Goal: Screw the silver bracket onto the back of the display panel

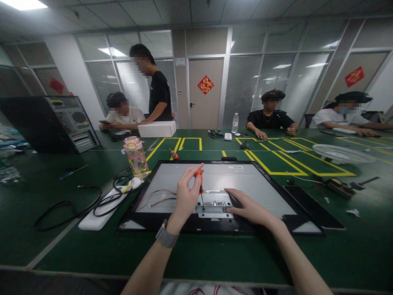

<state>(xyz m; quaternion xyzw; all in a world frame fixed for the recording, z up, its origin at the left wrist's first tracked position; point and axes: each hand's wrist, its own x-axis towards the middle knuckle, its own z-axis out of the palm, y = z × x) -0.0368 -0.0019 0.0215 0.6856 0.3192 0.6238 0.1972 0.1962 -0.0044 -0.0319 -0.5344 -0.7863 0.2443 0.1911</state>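
Note:
A flat display panel (172, 174) with a grey back and black frame lies on the green table. My left hand (187, 192), with a watch on its wrist, is closed round an orange-handled screwdriver (199, 180). The screwdriver stands nearly upright, its shaft reaching down to a metal bracket (211, 214) at the panel's near edge. Whether the tip sits in a screw is too small to tell. My right hand (242, 205) grips the bracket's right side between thumb and fingers. Thin wires (162, 196) run across the panel left of my left hand.
Left of the panel are a white power strip (102, 209) with black cables, a pink-lidded bottle (136, 157) and a computer case (61, 123). A red screwdriver (174, 154) lies beyond the panel. To the right is a dark flat slab (313, 207). Several people sit or stand across the table.

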